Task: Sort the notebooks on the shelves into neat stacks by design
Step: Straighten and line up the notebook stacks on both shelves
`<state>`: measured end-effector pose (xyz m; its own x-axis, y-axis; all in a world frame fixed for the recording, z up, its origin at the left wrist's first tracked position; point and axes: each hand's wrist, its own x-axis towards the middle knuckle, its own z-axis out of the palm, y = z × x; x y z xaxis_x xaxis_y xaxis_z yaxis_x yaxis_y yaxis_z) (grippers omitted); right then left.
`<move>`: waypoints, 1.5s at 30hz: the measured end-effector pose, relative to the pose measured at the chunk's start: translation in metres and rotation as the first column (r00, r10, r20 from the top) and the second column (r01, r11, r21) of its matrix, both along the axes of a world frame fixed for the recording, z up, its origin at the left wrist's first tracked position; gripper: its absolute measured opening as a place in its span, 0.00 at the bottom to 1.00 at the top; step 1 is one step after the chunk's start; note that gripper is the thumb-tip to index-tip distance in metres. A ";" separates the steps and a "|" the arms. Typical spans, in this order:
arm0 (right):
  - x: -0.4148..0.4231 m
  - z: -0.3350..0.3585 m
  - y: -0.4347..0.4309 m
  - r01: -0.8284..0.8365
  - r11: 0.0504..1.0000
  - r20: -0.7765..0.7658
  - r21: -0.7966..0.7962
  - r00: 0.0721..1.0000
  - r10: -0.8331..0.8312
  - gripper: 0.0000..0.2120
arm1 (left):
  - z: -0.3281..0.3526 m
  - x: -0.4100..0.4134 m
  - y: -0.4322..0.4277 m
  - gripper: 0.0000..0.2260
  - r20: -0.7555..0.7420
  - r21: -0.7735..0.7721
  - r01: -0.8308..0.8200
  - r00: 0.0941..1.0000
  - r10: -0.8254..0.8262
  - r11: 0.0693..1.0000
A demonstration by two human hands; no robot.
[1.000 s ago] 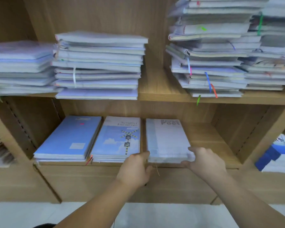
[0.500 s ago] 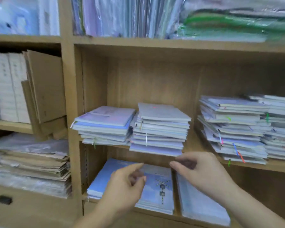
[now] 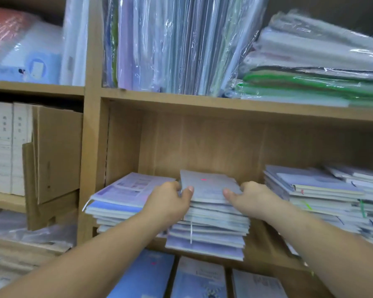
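Surface: wooden shelf unit (image 3: 202, 143), light brown board, divided into open bays.

6 o'clock, nearest: on the lower shelf three books lie flat side by side. They are a blue notebook (image 3: 146, 274), a sky-print notebook (image 3: 199, 280) and a pale notebook (image 3: 256, 284). I see only part of each.

Both forearms run in from 7 and 5 o'clock toward frame centre.

Centre: the middle stack (image 3: 209, 231) sits on the middle shelf, its near edge overhanging the board. A grey notebook (image 3: 207, 186) with a small red mark lies on top, turned slightly off the books below.

Left hand (image 3: 168, 201): thumb pressed on the cover near the left corner, fingers curled over the left edge.

Right hand (image 3: 252, 198): thumb flat on the cover at the near right, fingers curled round the right edge.

Both grips are closed firmly on that top book. I cannot tell whether the fingers also take in books beneath it.

9 o'clock of the hands: the left stack (image 3: 121, 196) is just beside the middle stack, with a lilac printed cover uppermost.

3 o'clock: the right stacks (image 3: 314, 194) are uneven, with coloured ribbon markers sticking out, and stand apart from the middle stack.

Far 9 o'clock, next bay: a cardboard box (image 3: 56, 151) beside white files (image 3: 0, 147).

12 o'clock, top shelf: upright wrapped packs (image 3: 177, 44). At 2 o'clock, flat wrapped packs (image 3: 310, 82), some green.
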<state>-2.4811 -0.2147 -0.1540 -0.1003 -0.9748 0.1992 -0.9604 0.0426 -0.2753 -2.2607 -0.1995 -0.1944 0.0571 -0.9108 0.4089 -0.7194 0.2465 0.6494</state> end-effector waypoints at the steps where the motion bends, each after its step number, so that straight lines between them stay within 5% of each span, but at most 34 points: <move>1: -0.001 -0.003 -0.005 -0.013 1.000 0.026 -0.001 1.000 0.013 0.37 | -0.001 -0.002 -0.004 0.21 -0.017 0.020 0.007 1.000 -0.007 1.000; 5: -0.007 -0.018 -0.010 -0.058 0.997 0.215 -0.049 0.974 0.068 0.35 | -0.001 -0.007 -0.013 0.14 -0.003 0.072 0.025 1.000 -0.025 0.997; 9: -0.007 -0.027 -0.006 -0.021 0.985 0.484 -0.172 0.869 0.103 0.31 | 0.001 -0.008 -0.014 0.16 -0.147 0.124 0.051 0.989 -0.032 0.991; 15: -0.005 -0.026 0.017 0.044 0.968 0.467 -0.246 0.881 0.079 0.16 | 0.010 -0.013 0.008 0.15 -0.280 0.058 0.035 0.960 -0.018 0.998; 18: -0.020 -0.030 0.042 0.039 0.956 0.499 -0.290 0.859 0.117 0.11 | 0.007 -0.009 0.031 0.07 -0.387 0.021 0.047 0.921 -0.035 0.999; 22: -0.043 -0.049 0.070 -0.001 0.951 0.547 -0.309 0.818 0.178 0.08 | -0.013 -0.005 0.064 0.07 -0.587 0.194 0.215 0.807 -0.062 0.957; 24: -0.047 -0.056 0.076 -0.025 0.977 0.610 -0.211 0.778 0.152 0.14 | -0.021 -0.009 0.073 0.07 -0.678 0.262 0.379 0.727 -0.110 0.887; 27: -0.045 -0.058 0.084 -0.121 0.990 0.725 -0.071 0.676 0.134 0.21 | -0.030 -0.014 0.076 0.16 -0.727 0.261 0.387 0.681 -0.084 0.884; 34: -0.058 -0.084 0.120 -0.175 0.982 0.865 -0.071 0.479 0.148 0.29 | -0.060 -0.019 0.120 0.19 -0.817 0.122 0.525 0.536 -0.215 0.842; 38: -0.078 -0.122 0.163 -0.297 0.954 0.800 -0.049 0.560 0.216 0.35 | -0.104 -0.020 0.156 0.29 -0.725 0.137 0.583 0.610 -0.320 0.801; 45: -0.103 -0.225 0.208 -0.241 0.970 0.687 -0.043 0.698 0.204 0.55 | -0.196 -0.045 0.169 0.37 -0.547 0.258 0.574 0.750 -0.372 0.777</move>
<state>-2.5845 -0.0065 -0.3785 0.0310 -0.9926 0.1172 -0.4949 -0.1171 -0.8610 -2.3058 -0.0306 -0.3905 -0.3450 -0.9368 0.0590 -0.1842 0.1292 0.9744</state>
